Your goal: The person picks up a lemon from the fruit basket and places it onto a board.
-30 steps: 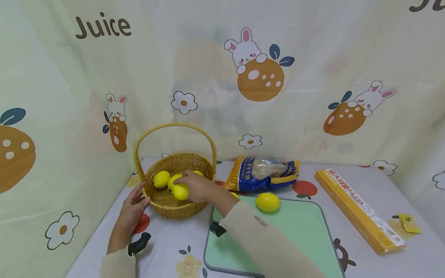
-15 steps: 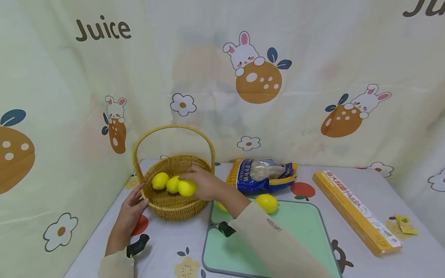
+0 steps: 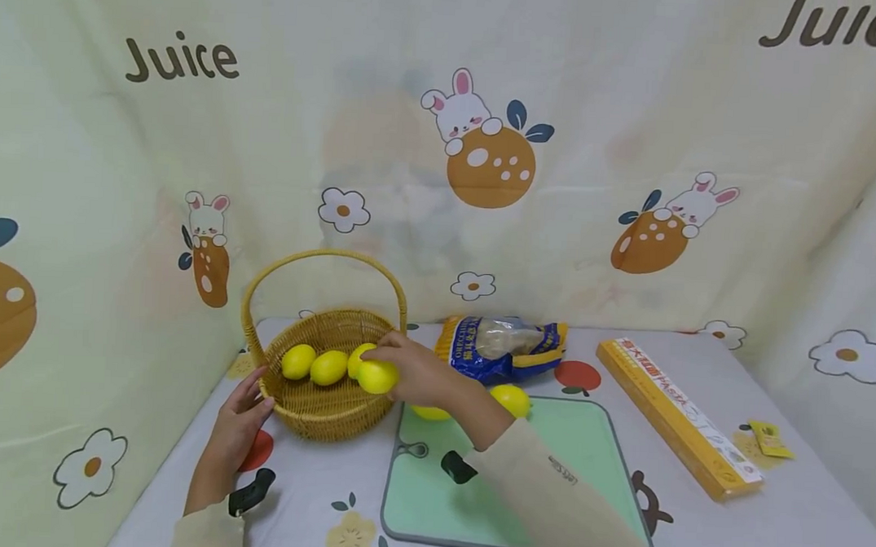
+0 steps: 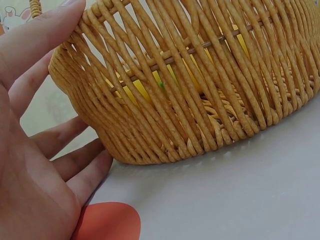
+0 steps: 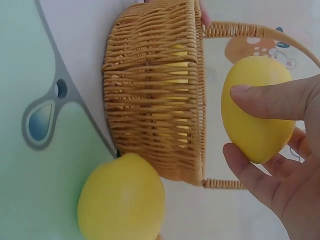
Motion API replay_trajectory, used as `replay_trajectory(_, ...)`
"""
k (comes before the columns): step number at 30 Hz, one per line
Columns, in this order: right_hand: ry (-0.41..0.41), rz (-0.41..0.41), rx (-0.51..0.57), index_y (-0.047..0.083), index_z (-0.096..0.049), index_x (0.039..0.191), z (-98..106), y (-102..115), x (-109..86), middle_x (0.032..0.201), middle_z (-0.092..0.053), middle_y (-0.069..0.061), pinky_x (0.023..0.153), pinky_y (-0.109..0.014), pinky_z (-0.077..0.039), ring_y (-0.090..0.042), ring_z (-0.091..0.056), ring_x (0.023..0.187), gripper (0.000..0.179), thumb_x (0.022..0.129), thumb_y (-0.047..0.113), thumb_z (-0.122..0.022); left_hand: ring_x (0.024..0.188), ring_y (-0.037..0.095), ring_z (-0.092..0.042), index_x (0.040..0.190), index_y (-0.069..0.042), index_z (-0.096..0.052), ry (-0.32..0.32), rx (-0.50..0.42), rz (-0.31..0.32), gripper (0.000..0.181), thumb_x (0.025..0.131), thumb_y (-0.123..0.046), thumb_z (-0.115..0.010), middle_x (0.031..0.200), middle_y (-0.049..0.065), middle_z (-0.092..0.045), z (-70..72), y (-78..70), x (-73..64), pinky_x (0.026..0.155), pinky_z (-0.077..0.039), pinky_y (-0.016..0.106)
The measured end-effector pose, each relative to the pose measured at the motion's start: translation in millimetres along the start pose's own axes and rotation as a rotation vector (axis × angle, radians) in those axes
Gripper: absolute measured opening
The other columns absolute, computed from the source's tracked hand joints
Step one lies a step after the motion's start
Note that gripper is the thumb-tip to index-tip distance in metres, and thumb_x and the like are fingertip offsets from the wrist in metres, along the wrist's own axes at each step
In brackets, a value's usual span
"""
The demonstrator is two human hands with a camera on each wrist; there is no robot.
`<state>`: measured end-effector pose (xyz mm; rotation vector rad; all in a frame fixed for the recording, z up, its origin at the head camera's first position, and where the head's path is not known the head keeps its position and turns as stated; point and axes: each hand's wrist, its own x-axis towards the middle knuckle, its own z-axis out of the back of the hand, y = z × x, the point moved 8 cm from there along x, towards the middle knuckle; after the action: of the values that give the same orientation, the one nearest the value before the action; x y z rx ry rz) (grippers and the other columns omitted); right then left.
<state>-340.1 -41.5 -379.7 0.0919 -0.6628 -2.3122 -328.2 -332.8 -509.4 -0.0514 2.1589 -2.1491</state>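
Observation:
A wicker basket (image 3: 336, 416) with a tall handle stands at the left of the table. Three lemons lie inside: a left lemon (image 3: 298, 362), a middle lemon (image 3: 329, 368) and a right lemon (image 3: 358, 358), the last partly hidden. My right hand (image 3: 422, 379) holds another lemon (image 5: 257, 107) between thumb and fingers, over the basket's right side. My left hand (image 3: 235, 428) rests on the basket's left side, its fingers (image 4: 60, 135) spread along the outer wall and its thumb at the rim. On the green cutting board (image 3: 465, 503) are two lemons, a near one (image 3: 430, 413) and a farther one (image 3: 511, 401).
Behind the board lies a blue and yellow pasta bag (image 3: 501, 348). A long orange pasta box (image 3: 677, 419) lies slantwise to the right, with a small yellow packet (image 3: 770, 439) beyond it. A printed curtain (image 3: 578, 255) closes off the back.
My right hand has moved rightward within the basket, carrying the lemon toward its right rim. My left hand keeps its place on the basket. The head view has turned slightly right.

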Motion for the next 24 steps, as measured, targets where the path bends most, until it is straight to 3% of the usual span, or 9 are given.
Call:
replay_trajectory(4, -0.013, 0.006, 0.014, 0.029, -0.056, 0.138, 5, -1, -8.2, 0.133, -0.044, 0.003, 0.1, -0.04, -0.043, -0.02, -0.047, 0.118, 0.066, 0.08, 0.003, -0.077, 0.142, 0.028, -0.023, 0.155, -0.028, -0.027, -0.003, 0.006, -0.002, 0.067, 0.098, -0.019, -0.06, 0.16, 0.01, -0.019, 1.8, -0.8, -2.1, 0.11, -0.03, 0.034)
replay_trajectory(8, -0.039, 0.016, 0.002, 0.025, -0.058, 0.136, 11, -6, -18.4, 0.13, -0.045, 0.003, 0.099, -0.038, -0.044, -0.018, -0.049, 0.115, 0.063, 0.081, 0.003, -0.077, 0.143, 0.029, -0.021, 0.155, -0.03, -0.026, 0.001, 0.044, 0.002, 0.068, 0.098, -0.022, -0.061, 0.16, 0.01, -0.017, 0.1, -0.4, -1.9, 0.111, -0.027, 0.04)
replay_trajectory(14, -0.031, -0.04, 0.002, 0.027, -0.057, 0.137, 10, -15, -33.8, 0.131, -0.045, 0.003, 0.096, -0.038, -0.045, -0.019, -0.049, 0.112, 0.065, 0.08, 0.003, -0.077, 0.143, 0.029, -0.021, 0.155, -0.029, -0.025, -0.002, 0.036, 0.015, 0.069, 0.097, -0.022, -0.061, 0.16, 0.009, -0.017, 0.7, 2.4, -2.7, 0.111, -0.027, 0.039)
replay_trajectory(24, -0.044, -0.072, -0.003, 0.025, -0.059, 0.136, 17, -34, -56.9, 0.128, -0.048, 0.0, 0.091, -0.041, -0.047, -0.022, -0.05, 0.108, 0.064, 0.079, 0.0, -0.075, 0.141, 0.029, -0.023, 0.156, -0.022, -0.024, 0.019, -0.046, -0.025, 0.068, 0.098, -0.015, -0.059, 0.159, 0.013, -0.019, -2.4, -1.5, -0.6, 0.102, -0.037, 0.021)
